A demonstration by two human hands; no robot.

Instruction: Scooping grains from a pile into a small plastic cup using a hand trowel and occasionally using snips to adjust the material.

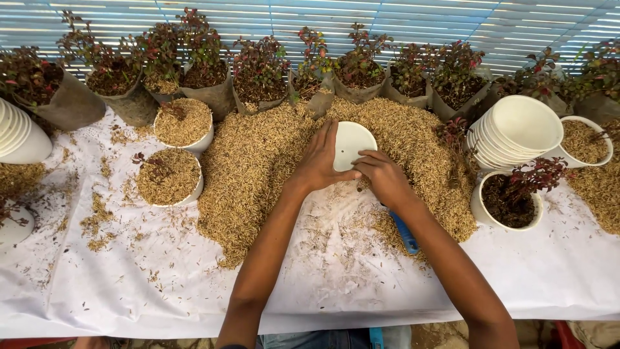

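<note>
Near the front edge of the white sheet (129,284) the cloth lies bare, with a blue-handled tool (405,234) under the right forearm. At the sheet's middle, both hands hold an empty white pot (352,143) tipped on the husk pile (258,168): the left hand (318,161) spreads along its left side, the right hand (382,178) pinches its lower rim. Stacked pots (523,129) stand near the right edge; bagged seedlings (258,74) line the far edge.

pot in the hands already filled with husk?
No. The white pot held by the left hand and right hand shows a bare white inside.
</note>
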